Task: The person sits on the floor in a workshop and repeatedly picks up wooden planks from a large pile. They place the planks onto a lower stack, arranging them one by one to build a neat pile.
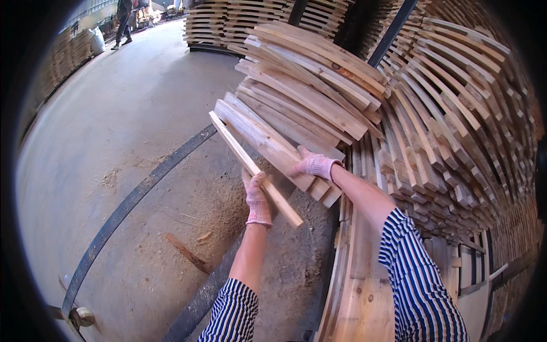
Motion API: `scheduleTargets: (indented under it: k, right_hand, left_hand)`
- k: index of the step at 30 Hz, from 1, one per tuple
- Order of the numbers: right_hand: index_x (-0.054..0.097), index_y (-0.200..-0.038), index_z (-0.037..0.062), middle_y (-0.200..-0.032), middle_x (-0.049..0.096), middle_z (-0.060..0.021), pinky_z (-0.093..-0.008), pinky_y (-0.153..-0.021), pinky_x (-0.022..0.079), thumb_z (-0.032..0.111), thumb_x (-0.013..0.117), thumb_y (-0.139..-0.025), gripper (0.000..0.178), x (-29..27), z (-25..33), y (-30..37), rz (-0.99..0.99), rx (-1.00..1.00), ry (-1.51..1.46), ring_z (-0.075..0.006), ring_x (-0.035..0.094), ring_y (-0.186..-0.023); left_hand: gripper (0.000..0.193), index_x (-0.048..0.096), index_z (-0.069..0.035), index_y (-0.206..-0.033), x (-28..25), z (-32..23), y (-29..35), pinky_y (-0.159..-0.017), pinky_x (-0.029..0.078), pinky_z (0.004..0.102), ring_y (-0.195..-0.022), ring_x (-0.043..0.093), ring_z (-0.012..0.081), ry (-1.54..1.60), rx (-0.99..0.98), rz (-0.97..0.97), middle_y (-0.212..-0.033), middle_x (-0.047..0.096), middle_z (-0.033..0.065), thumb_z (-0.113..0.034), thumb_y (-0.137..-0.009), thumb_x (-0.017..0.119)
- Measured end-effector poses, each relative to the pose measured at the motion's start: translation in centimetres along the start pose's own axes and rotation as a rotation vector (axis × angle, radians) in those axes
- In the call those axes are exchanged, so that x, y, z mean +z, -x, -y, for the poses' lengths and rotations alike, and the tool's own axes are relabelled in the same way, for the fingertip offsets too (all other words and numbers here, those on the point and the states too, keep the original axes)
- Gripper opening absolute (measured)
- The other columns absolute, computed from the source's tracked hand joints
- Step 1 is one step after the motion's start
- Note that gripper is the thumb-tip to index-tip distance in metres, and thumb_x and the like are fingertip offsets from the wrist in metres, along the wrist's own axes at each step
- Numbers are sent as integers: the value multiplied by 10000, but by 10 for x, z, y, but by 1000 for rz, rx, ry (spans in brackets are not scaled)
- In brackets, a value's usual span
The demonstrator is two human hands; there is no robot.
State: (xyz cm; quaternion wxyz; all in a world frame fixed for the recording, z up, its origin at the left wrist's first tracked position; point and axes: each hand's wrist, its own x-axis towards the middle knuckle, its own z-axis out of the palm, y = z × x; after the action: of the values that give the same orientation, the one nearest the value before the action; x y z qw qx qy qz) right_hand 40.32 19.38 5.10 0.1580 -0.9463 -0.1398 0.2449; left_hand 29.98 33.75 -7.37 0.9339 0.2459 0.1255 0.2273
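My left hand [257,196], in a pink knitted glove, is closed around a narrow wooden plank [232,138]. That plank slants from upper left to lower right, clear of the floor. In a matching glove, my right hand [315,165] grips a wider wooden board [259,135] near its close end, with fingers over its upper face. More boards lie right against this one, at the near side of a loose stack [307,94]. The undersides of the held pieces are hidden.
Dense layered lumber stacks [456,102] rise at the right and the back. Long boards [362,285] lie beside my right arm. A dark metal rail [122,205] curves over the dusty floor, near a wood scrap [188,252]. Far off, a person [123,23] stands near a white sack [97,41].
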Motion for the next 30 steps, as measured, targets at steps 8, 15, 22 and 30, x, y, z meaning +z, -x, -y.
scheduleTargets:
  k: [8, 15, 22, 30]
  right_hand:
    - [538, -1383, -10, -1200, 698, -166, -381, -982, 587, 446, 766, -914, 693, 19, -20, 181, 632, 2, -1080, -251, 698, -1101]
    - [484, -1397, -36, -1247, 662, -154, -323, -979, 578, 404, 789, -908, 725, 24, 3, 338, 594, 30, -1226, -219, 689, -1096]
    - [307, -1600, 6, -1516, 506, -160, -373, -1187, 371, 265, 879, -791, 1025, -24, -72, 469, 215, -382, -956, -225, 495, -1380]
    - [160, -1628, 55, -1543, 441, -244, -409, -1199, 384, 157, 851, -756, 1117, -18, -111, 508, -857, -683, -673, -336, 473, -1401]
  left_hand:
    - [822, 434, -23, -1509, -3, -18, 108, -1046, 538, 442, -1190, 628, 370, 228, -340, 74, -1374, 589, 243, -622, -966, 583]
    - [1016, 358, -49, -1568, 23, -45, 212, -1112, 499, 501, -1293, 573, 387, -4, -370, 270, -1473, 507, 251, -792, -899, 543]
    - [937, 343, -26, -1558, 147, -64, 298, -1105, 510, 529, -1299, 575, 393, 20, -257, 600, -1457, 536, 240, -599, -908, 701]
    - [677, 499, -3, -1413, 202, 4, 330, -940, 568, 395, -1127, 662, 243, -265, -341, 1070, -1263, 656, 122, -266, -860, 788]
